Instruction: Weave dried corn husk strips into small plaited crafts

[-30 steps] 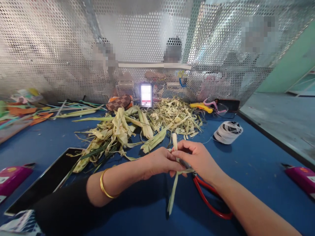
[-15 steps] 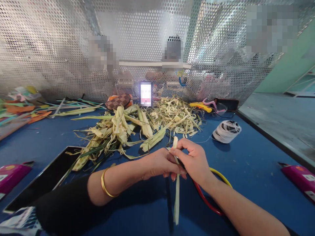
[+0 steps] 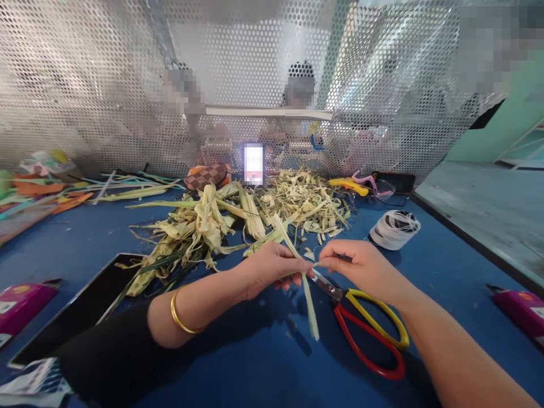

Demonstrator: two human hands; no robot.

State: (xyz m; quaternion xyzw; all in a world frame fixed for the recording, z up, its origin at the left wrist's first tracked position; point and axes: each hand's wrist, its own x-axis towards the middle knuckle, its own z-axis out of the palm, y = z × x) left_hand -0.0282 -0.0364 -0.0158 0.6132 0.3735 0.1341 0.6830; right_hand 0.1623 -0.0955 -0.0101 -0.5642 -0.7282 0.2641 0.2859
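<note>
My left hand (image 3: 272,265) pinches a long pale strip of corn husk (image 3: 311,310), whose ends stick out above and below the fingers. Close beside it on the right, the thumb and fingers of my right hand (image 3: 361,266) are closed on a thin pale strand (image 3: 318,264) that runs to the left fingertips. Whether this strand is husk or thread is hard to make out. Below the hands, scissors (image 3: 337,293) with one red and one yellow handle lie on the blue table (image 3: 238,357), their blade tips partly hidden by my left hand.
Behind my hands lie bunched corn husks (image 3: 208,221) and a heap of shredded husk (image 3: 301,198). A white thread spool (image 3: 394,229) stands to the right. Left is a dark flat tablet-like panel (image 3: 72,317); purple packs (image 3: 25,306) flank both sides. A perforated metal screen (image 3: 255,62) closes the back.
My hands have drawn slightly apart, the right one moving right with the thin strand. The husk strip now tilts, upper end to the left. The scissors have come into fuller view.
</note>
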